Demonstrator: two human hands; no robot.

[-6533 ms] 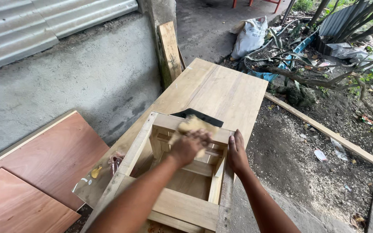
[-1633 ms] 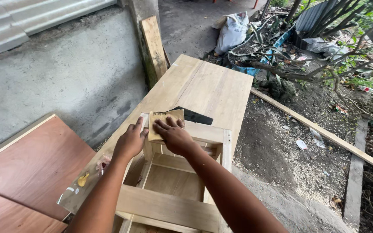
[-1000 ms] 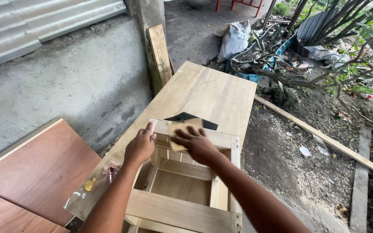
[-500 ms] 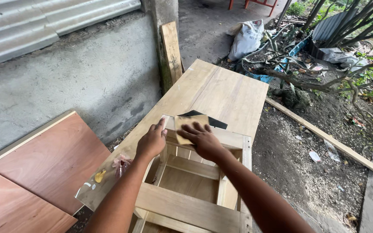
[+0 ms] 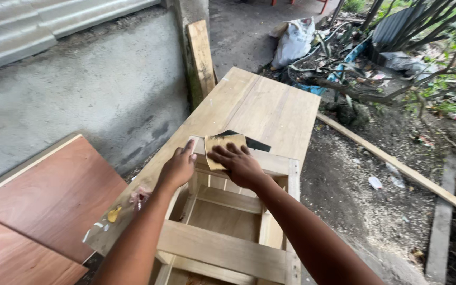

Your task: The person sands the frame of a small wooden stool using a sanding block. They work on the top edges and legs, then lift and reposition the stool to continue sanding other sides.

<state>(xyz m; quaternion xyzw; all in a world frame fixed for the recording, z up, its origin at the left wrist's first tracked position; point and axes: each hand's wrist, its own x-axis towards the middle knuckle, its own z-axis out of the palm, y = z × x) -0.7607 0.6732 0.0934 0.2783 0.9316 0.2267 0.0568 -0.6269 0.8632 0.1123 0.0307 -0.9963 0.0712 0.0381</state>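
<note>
Wooden and pale, the long tabletop [image 5: 262, 108] runs away from you beside the grey concrete wall [image 5: 80, 100], with reddish-brown boards [image 5: 43, 206] lying low along its left edge. On the near end of the tabletop sits an open wooden frame [image 5: 228, 248], its far rail close to the middle of the tabletop. Your right hand [image 5: 238, 164] lies flat, fingers spread, pressing a tan sheet of sandpaper [image 5: 222, 145] against the frame's far rail; it grips nothing by clenching, only holds the sheet down under the palm. Your left hand [image 5: 178, 168] curls loosely over the frame's far left corner, fingertips touching the wood just beside the sandpaper. A dark flat scrap [image 5: 252, 142] peeks out from behind the sandpaper. Small dabs of yellow and pink [image 5: 125, 206] mark the tabletop's left edge near your left forearm.
</note>
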